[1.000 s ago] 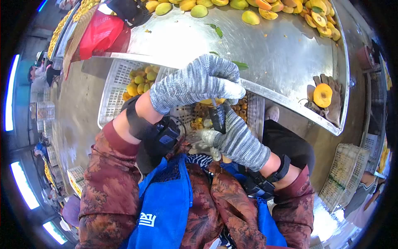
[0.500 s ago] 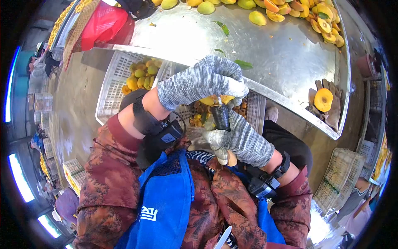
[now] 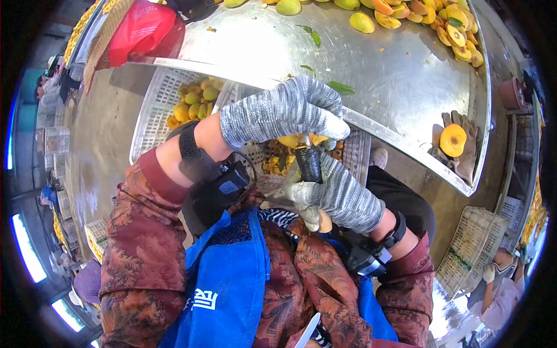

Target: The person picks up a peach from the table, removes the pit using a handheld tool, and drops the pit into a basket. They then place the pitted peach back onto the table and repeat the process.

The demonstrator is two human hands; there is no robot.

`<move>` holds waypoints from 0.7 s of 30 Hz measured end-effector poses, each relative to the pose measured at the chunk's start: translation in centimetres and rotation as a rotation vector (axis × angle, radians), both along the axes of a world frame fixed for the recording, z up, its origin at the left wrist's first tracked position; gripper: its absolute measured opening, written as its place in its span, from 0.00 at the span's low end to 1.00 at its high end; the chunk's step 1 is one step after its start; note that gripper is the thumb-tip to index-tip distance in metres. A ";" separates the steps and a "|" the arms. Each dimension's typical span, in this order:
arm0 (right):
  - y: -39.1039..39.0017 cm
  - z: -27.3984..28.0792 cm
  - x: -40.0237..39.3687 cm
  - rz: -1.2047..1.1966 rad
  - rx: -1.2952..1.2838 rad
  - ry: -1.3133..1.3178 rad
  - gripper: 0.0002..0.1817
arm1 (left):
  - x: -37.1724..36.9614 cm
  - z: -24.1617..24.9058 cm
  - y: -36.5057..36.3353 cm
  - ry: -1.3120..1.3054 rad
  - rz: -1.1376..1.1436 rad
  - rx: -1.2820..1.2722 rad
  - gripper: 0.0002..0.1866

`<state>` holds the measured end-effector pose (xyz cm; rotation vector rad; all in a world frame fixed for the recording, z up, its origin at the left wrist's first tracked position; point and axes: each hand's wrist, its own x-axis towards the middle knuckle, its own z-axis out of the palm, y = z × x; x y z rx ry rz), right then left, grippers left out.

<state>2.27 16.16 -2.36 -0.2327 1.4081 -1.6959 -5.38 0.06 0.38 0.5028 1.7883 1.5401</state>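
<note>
My left hand (image 3: 284, 113), in a grey knitted glove, is closed over a yellow peach (image 3: 287, 141), which mostly hides behind the fingers. My right hand (image 3: 342, 194), gloved the same way, grips a pitting tool with a black-wrapped handle (image 3: 308, 165). The tool's narrow metal shank (image 3: 303, 140) points up against the peach; its tip is hidden. Both hands are close together in front of my body, just off the near edge of the metal table (image 3: 383, 75). Below them, a crate (image 3: 361, 156) holds cut fruit pieces.
Halved peaches (image 3: 447, 29) are heaped at the table's far right. A peach half (image 3: 452, 140) rests on brown gloves (image 3: 469, 156) at the right corner. A white crate (image 3: 152, 116) with peaches stands left, a red bag (image 3: 142, 32) above it. Another crate (image 3: 471, 249) is at right.
My left forearm and elbow have shifted slightly outward to the left. Both hands keep their hold on the peach and the tool, almost in the same place.
</note>
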 end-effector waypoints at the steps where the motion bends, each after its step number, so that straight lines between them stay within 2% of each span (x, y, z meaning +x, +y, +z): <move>1: 0.0 0.0 0.0 -0.001 0.001 -0.002 0.15 | 0.2 -0.2 0.0 -0.025 0.038 0.029 0.12; 4: 0.2 0.0 0.0 -0.099 -0.136 0.042 0.15 | 0.5 -1.0 0.0 -0.069 0.095 0.070 0.12; 7: 0.5 0.3 -0.4 0.036 -0.110 -0.062 0.13 | 0.8 -0.8 0.1 -0.109 0.138 0.119 0.12; 9: 0.7 0.5 -0.3 0.072 -0.127 -0.330 0.11 | 0.8 -0.7 0.1 -0.134 0.161 0.158 0.11; 10: 0.3 0.7 -0.1 -0.005 -0.054 -0.072 0.09 | 0.7 -0.8 0.1 -0.111 0.161 0.127 0.11; 13: 0.0 0.6 -0.1 -0.052 -0.107 -0.094 0.10 | 0.8 -1.1 0.2 -0.109 0.189 0.133 0.12; 14: 0.6 0.4 -0.6 0.061 -0.126 -0.243 0.12 | 1.0 -1.2 0.2 -0.132 0.218 0.169 0.12; 15: 0.8 0.5 -0.7 0.060 -0.126 -0.242 0.12 | 1.1 -1.0 0.2 -0.131 0.217 0.169 0.12; 17: 1.0 0.9 -0.9 0.067 -0.324 -0.555 0.13 | 1.4 -0.4 0.2 -0.140 0.279 0.262 0.14; 18: 0.6 1.3 -0.9 0.027 -0.344 -0.436 0.15 | 1.8 -0.4 0.5 -0.138 0.278 0.264 0.14; 19: 0.5 1.6 -1.0 0.026 -0.343 -0.432 0.15 | 2.3 -0.5 0.9 -0.136 0.362 0.338 0.16; 21: 0.5 2.2 -1.1 0.099 -0.306 -0.257 0.16 | 2.4 -0.8 1.1 -0.126 0.444 0.419 0.18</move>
